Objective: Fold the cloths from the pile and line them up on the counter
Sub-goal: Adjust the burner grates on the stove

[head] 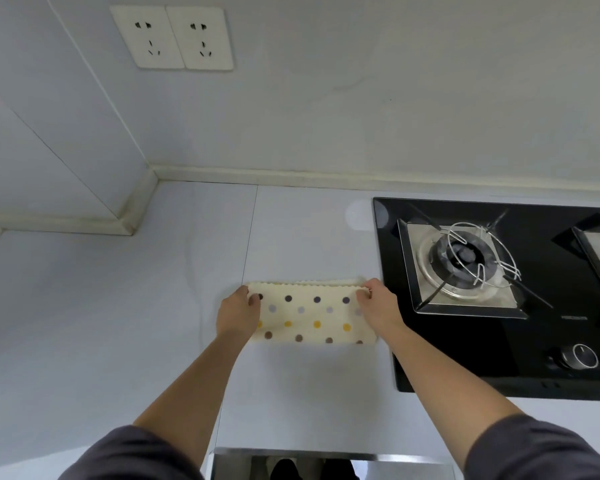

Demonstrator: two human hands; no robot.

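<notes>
White counter (118,323), black gas hob (465,348) set in at its right. Cream polka-dot cloth (309,317) lies flat on the counter just left of the hob, apparently folded double, though the layers are hard to make out. Two wall sockets (172,38) above. Left hand (238,315) pinches the cloth's far left corner, right hand (378,306) pinches its far right corner.

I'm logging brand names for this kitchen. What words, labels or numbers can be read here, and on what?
No text can be read.
Pale marking on the black hob, front glass: too blurred to read.
Knob: a pointer line only, no numbers visible.
Wall sockets and polka-dot cloth: no text.
</notes>
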